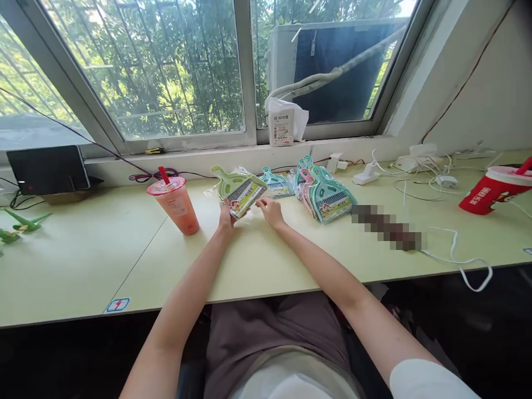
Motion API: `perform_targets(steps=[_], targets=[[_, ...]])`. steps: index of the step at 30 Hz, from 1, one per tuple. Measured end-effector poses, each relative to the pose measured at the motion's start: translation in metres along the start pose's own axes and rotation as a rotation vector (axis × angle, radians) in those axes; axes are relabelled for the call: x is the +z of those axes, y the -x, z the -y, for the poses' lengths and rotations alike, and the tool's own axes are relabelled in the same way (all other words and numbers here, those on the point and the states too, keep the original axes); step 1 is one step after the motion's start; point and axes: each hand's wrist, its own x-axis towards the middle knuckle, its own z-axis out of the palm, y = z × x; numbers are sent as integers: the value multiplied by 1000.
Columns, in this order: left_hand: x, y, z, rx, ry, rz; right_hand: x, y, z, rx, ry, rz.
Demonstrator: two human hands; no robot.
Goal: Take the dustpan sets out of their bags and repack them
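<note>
My left hand [226, 215] grips a green mini dustpan and brush set [239, 188] in clear plastic wrap by its lower left edge, tilted above the table. Close to the set's right edge is my right hand [271, 211], its fingers curled together. Whether they pinch the wrap is too small to tell. Behind the hands lies a blue dustpan set [277, 184]. To the right, a pile of wrapped sets holds a pink dustpan [306, 191] and a teal dustpan [330, 197] in front, with others partly hidden behind them.
A drink cup [178, 208] with a red straw stands left of my hands. A red cup [496, 189] is at the far right, near white cables [453, 249] and a charger [366, 174]. A black tablet [47, 170] leans at the left. A small box [281, 127] sits on the windowsill.
</note>
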Motion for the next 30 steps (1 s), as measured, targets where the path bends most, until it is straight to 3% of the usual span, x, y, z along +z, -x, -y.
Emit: perform_targets(steps=[4, 7, 11, 18, 23, 26, 30], targets=[[-2, 0, -3, -12, -14, 86, 4, -5, -5, 183, -276, 38], [-3, -3, -3, 0, -102, 166, 5, -7, -9, 346, -537, -8], [-6, -9, -3, -37, -235, 127, -1, -12, -10, 510, -744, -27], [-14, -20, -3, -73, -219, -137, -12, -16, -2, 529, -733, 22], [-33, -34, -14, 94, -256, -321, -23, -23, 2, 390, -773, 158], [-43, -41, -21, 161, -144, -421, -32, -25, 0, 335, -783, 213], [-42, -41, -23, -10, -137, -387, -36, -25, -7, 352, -767, 204]])
